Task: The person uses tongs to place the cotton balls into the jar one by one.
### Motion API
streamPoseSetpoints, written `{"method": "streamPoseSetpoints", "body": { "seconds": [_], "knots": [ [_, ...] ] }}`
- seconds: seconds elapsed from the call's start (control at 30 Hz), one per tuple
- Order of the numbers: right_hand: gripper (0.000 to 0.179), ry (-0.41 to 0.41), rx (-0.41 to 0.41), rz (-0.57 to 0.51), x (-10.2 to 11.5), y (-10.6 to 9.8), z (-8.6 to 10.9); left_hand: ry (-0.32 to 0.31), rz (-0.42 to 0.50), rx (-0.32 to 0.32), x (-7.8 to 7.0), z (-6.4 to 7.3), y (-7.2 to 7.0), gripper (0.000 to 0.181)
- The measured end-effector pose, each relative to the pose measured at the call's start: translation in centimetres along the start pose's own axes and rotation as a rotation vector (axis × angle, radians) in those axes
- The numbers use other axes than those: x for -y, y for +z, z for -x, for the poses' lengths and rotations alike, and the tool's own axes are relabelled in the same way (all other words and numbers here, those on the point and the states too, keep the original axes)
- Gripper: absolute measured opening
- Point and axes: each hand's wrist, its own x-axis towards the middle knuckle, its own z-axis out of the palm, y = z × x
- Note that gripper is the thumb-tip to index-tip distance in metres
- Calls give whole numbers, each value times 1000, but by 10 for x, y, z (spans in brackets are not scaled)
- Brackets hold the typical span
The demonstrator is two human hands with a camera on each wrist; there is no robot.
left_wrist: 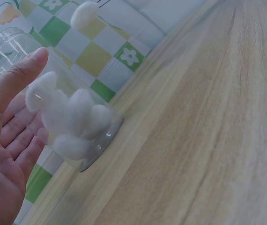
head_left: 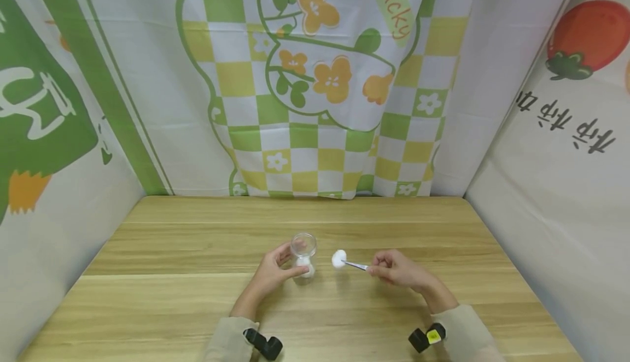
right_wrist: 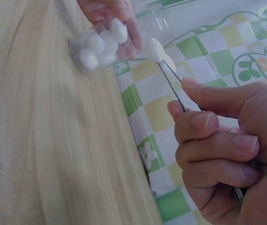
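A clear, lidless jar (head_left: 303, 246) stands upright on the wooden table with several white cotton balls (left_wrist: 72, 115) in its lower part. My left hand (head_left: 274, 268) holds the jar round its side, thumb in front and fingers behind. To the right of it, my right hand (head_left: 401, 270) grips metal tweezers (head_left: 355, 265) between thumb and fingers, the other fingers curled over the handle. The tweezer tips pinch a white cotton ball (head_left: 339, 258), which hangs above the table, a short way right of the jar's mouth. In the right wrist view this cotton ball overlaps the jar's neck.
The wooden table (head_left: 172, 252) spreads out around both hands. A green and yellow checked curtain (head_left: 315, 149) hangs along its back edge, with printed cloth walls (head_left: 556, 203) at the sides. A black camera strap mount (head_left: 263, 344) sits on each sleeve.
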Motion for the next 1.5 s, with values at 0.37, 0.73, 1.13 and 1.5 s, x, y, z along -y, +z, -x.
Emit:
{"method": "streamPoseSetpoints", "body": {
  "seconds": [0.37, 0.73, 1.13, 1.5],
  "knots": [
    [36, 13, 11, -13, 17, 1, -3, 8, 4, 17, 0, -1, -1, 66],
    [29, 17, -2, 9, 24, 1, -5, 12, 5, 13, 1, -1, -1, 65],
    [24, 0, -28, 33, 35, 1, -13, 7, -10, 15, 0, -1, -1, 70],
    [25, -30, -14, 13, 45, 3, -20, 19, -6, 17, 1, -1, -1, 67]
  ]
}}
